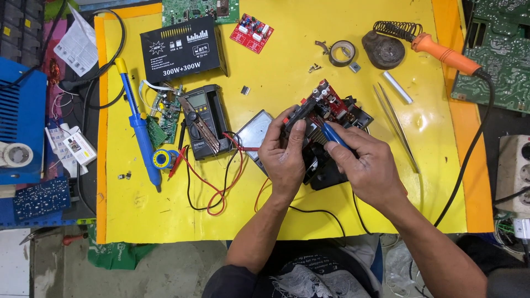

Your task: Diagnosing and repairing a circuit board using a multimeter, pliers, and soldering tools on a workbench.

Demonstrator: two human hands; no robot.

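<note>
- From the head camera, the person's left hand (284, 157) is closed around the near left side of a red printed circuit board on a black plastic base with a ribbed metal heat sink (331, 110), thumb pressed up against its edge.
- The right hand (367, 165) pinches a slim blue-handled tool (333, 134) between thumb and fingers, its tip laid against the middle of the board.
- That board sits tilted, lifted off the mat at the centre right of the bench, just in front of the person; its top is crowded with red and black parts, and dark blocks hang below it between the two wrists.
- Black leads run from under the hands toward the near edge.
- The work surface is a bright yellow mat with orange borders (259, 215).
- Left of the hands lies a dark handheld multimeter (205, 118) with red and black probe leads looped beside it, then a blue and yellow desoldering pump (141, 132) and a small spool of solder (162, 159).
- Farther back rest a black boxed amplifier panel (182, 48) and a small red circuit board (252, 32).
- To the right are metal tweezers (395, 124), a roll of dark tape (342, 53) and an orange-handled soldering iron (444, 54) in its coiled stand.
- Green circuit boards (499, 55) sit off the mat at the right, and a blue metal case (21, 118) at the left.
</note>
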